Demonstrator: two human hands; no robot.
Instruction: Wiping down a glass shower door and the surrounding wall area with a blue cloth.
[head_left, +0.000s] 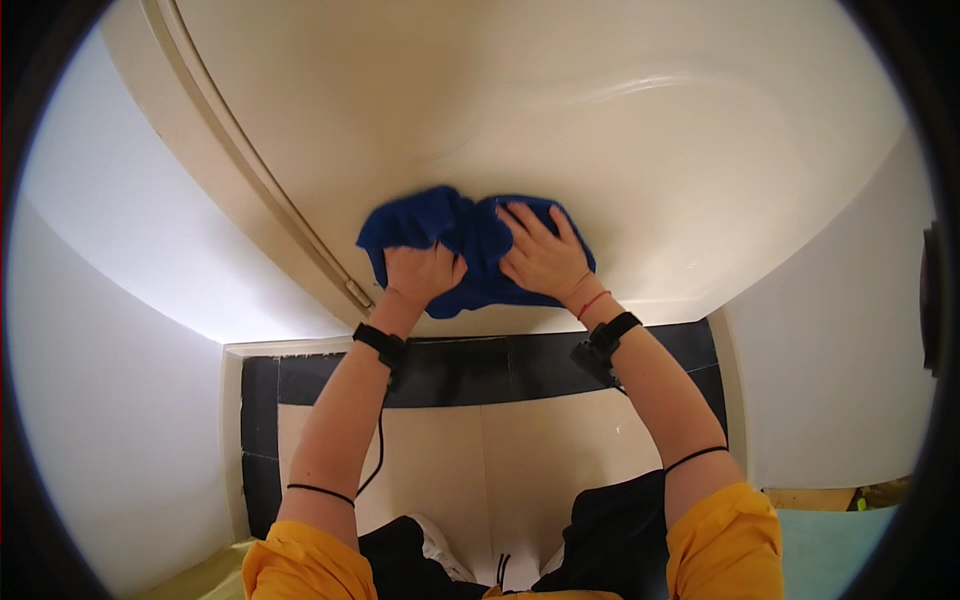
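Note:
A blue cloth (480, 247) lies bunched against the lower part of a cream door (637, 187) with a curved moulded line. My left hand (424, 271) grips the cloth's left side, its fingers hidden under a fold. On the right side, my right hand (547, 255) presses the cloth to the door with its fingers spread. Both wrists carry black straps with small devices, and a red string circles the right wrist.
The door frame with a hinge (358, 292) runs along the left. White walls (97, 360) stand on both sides. Below are dark border tiles (465, 371) and beige floor tiles (420, 442). A dark object (930, 300) sits on the right wall. Thin black cables run along my arms.

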